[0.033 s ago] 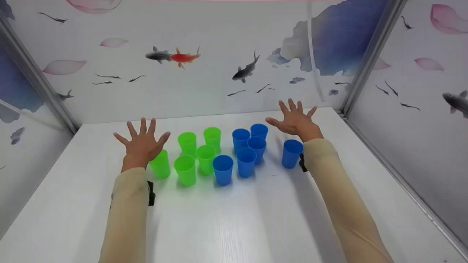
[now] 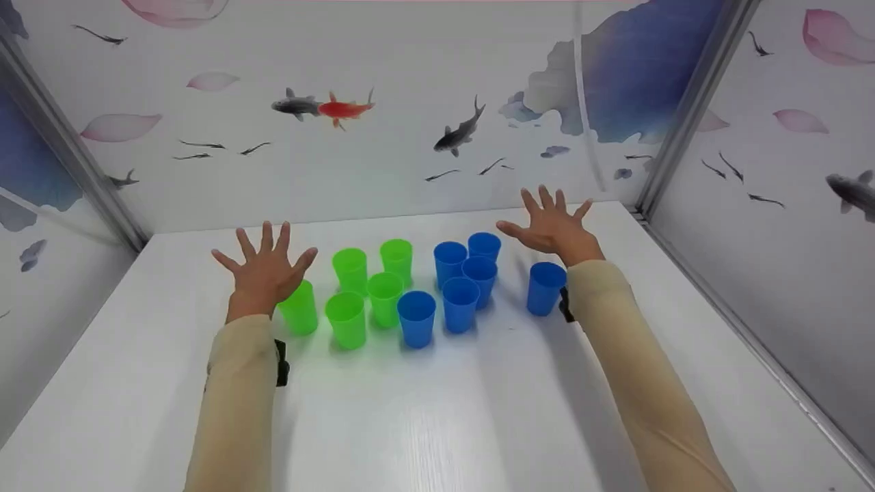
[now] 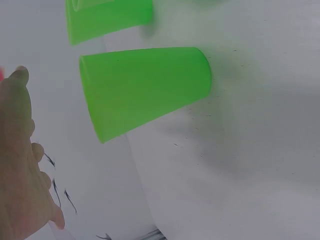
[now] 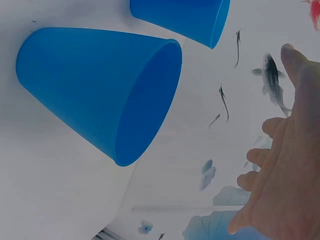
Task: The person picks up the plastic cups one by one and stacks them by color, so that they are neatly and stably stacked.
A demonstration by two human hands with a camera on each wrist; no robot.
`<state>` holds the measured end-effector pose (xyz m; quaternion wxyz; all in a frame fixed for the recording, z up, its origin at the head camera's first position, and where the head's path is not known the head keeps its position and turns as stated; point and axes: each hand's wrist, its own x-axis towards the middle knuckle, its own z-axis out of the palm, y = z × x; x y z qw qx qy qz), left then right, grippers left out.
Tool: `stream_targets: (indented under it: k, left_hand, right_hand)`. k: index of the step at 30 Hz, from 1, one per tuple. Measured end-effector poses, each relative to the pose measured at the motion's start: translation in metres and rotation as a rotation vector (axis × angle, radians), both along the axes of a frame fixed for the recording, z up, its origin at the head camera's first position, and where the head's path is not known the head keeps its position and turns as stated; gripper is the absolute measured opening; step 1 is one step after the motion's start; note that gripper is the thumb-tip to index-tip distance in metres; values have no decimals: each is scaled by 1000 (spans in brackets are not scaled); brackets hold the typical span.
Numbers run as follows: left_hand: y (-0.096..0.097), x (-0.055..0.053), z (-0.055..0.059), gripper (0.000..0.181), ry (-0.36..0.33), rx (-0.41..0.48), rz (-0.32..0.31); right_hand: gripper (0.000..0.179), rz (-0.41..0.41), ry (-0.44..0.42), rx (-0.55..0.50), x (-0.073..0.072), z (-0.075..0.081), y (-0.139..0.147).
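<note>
White walls (image 2: 383, 178) patterned with fish (image 2: 345, 109) close in the back and sides; the counter (image 2: 410, 424) meets the back wall beyond the cups, and a broad stretch of it runs towards the person, with more room out to its left and right edges; two beige sleeves (image 2: 239, 410) reach over it; the left hand (image 2: 264, 275), held above the counter, has its grip spread wide with nothing in it, near the leftmost green cup (image 2: 301, 312) but apart from it; the right hand (image 2: 555, 229) is splayed likewise, nothing held, near the rightmost blue cup (image 2: 546, 290); between these I see four more green cups (image 2: 346, 321) and five more blue cups (image 2: 417, 321), all upright; a small black device (image 2: 281, 365) sits at each wrist.
</note>
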<state>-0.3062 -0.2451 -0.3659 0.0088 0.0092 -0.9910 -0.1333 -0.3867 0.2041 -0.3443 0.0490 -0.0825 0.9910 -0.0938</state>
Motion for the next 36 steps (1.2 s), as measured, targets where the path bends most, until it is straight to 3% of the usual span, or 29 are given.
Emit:
stream_targets:
  k: [11, 24, 36]
  left_hand:
    - [2, 2, 4, 84, -22, -19, -5]
    - [-3, 7, 7, 88, -55, 7, -58]
    - [-18, 20, 12, 90, -18, -24, -114]
  right_hand:
    - [96, 8, 6, 11, 4, 2, -1]
    - [95, 63, 24, 44, 11, 2, -10]
    - [92, 199, 41, 49, 29, -1, -39]
